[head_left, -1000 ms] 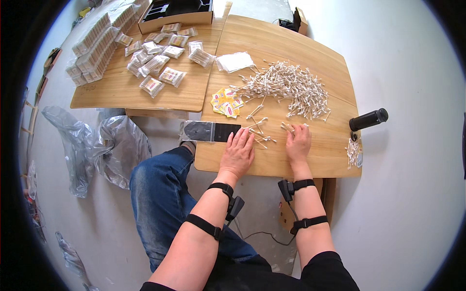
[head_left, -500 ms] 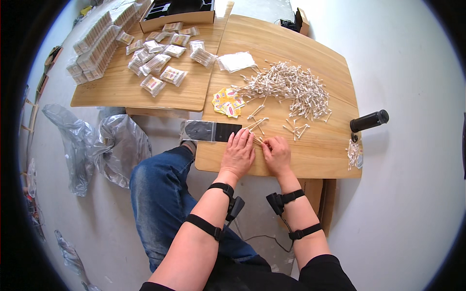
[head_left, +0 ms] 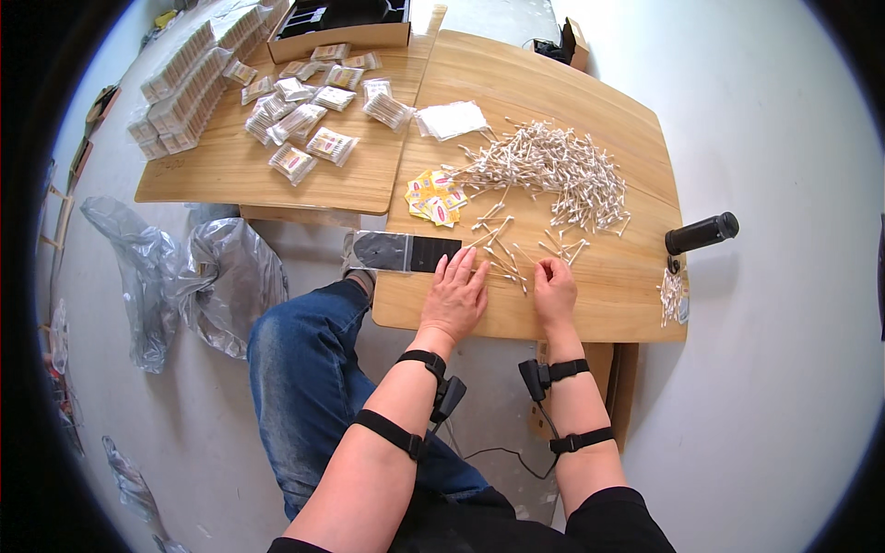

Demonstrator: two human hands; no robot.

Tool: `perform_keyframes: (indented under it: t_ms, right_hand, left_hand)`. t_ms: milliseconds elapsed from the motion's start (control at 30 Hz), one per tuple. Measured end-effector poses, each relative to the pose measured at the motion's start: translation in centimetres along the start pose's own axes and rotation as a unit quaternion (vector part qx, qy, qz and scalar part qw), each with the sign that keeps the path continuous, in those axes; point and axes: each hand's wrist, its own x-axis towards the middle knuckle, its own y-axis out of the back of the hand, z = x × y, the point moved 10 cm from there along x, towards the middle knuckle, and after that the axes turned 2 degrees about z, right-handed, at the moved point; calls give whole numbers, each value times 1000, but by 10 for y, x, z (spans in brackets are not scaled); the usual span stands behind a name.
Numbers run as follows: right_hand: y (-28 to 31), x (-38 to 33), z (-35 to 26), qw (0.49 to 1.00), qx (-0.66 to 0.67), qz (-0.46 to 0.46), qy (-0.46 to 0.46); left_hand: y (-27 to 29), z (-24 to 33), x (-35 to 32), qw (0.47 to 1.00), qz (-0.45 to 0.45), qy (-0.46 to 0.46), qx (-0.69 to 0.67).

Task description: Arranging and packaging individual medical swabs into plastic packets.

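My left hand point(head_left: 454, 297) lies palm down near the table's front edge, fingers stretched out. Its fingertips rest beside the black end of a flat, clear-and-black pouch point(head_left: 406, 252), with a few cotton swabs point(head_left: 504, 260) by the thumb and index finger. To its right, my right hand point(head_left: 556, 293) is closed in a pinch, and a thin cotton swab point(head_left: 525, 253) sticks out from its fingertips. Farther back spreads a large heap of cotton swabs point(head_left: 562, 170). Yellow-and-white printed cards point(head_left: 435, 197) lie in a small pile left of the heap.
White sheets or sachets point(head_left: 450, 119) lie behind the cards. Filled swab packets point(head_left: 300, 120) cover the left table, beside stacked packs point(head_left: 184, 92) and an open cardboard box point(head_left: 341, 35). A black cylinder point(head_left: 702, 232) juts out at the right edge, above a small swab packet point(head_left: 673, 297).
My right hand has moved right, away from the left hand, with a swab in its pinch. Loose swabs between the hands now show more. My left hand has barely moved.
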Motion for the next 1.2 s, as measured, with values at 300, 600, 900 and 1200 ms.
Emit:
perform_keyframes:
  t_ms: [300, 600, 900, 1200]
  right_hand:
    - [-3, -15, -39, 995, -46, -8, 87]
    - [-9, -32, -64, 985, -73, -20, 158]
    - [-19, -27, -63, 991, -50, -19, 119]
    - [-33, -5, -52, 990, -73, -69, 100]
  left_hand:
    - [1, 6, 0, 999, -13, -31, 18]
    - [0, 5, 0, 1000, -25, -18, 0]
    - [2, 6, 0, 1000, -8, -21, 2]
    - [1, 1, -1, 999, 3, -12, 50]
